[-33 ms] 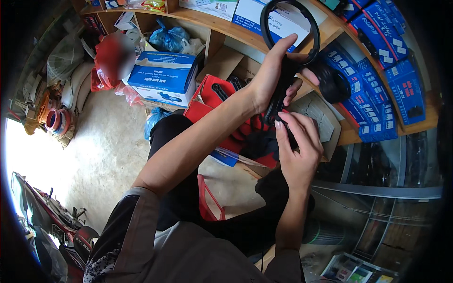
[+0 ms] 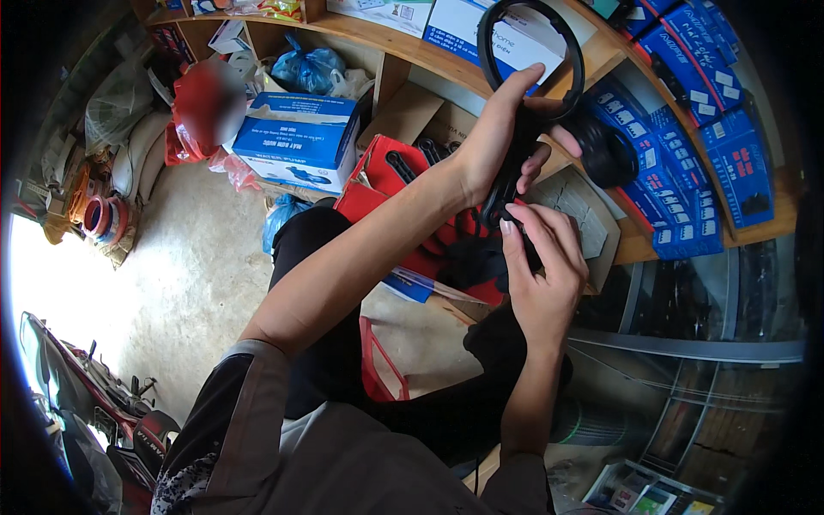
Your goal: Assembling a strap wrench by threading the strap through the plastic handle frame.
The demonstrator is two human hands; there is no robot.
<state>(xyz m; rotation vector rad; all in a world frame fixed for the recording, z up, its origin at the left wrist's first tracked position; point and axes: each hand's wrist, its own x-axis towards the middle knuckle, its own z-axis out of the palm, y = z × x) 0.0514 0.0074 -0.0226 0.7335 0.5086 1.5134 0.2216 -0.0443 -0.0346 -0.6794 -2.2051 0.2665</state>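
A black plastic device has a large open ring [image 2: 577, 69] at its top, a thick round part [image 2: 608, 156] at the side and a narrow handle [image 2: 498, 199] running down; its exact kind does not show. My left hand [image 2: 496, 142] is wrapped round the handle just below the ring, thumb pointing up. At the handle's lower end, my right hand [image 2: 549, 257] pinches with thumb and forefinger; whatever small part lies between the fingertips is hidden. Beneath both hands stands an open red box [image 2: 365, 184] with several black items [image 2: 472, 262] inside.
Wooden shelves [image 2: 403, 43] curve across the far side with white-and-blue boxes. Blue packages [image 2: 687, 180] line the right, above a glass case [image 2: 687, 348]. A blue-and-white carton [image 2: 296, 137] sits left of the red box. A motorbike [image 2: 129, 429] stands at lower left.
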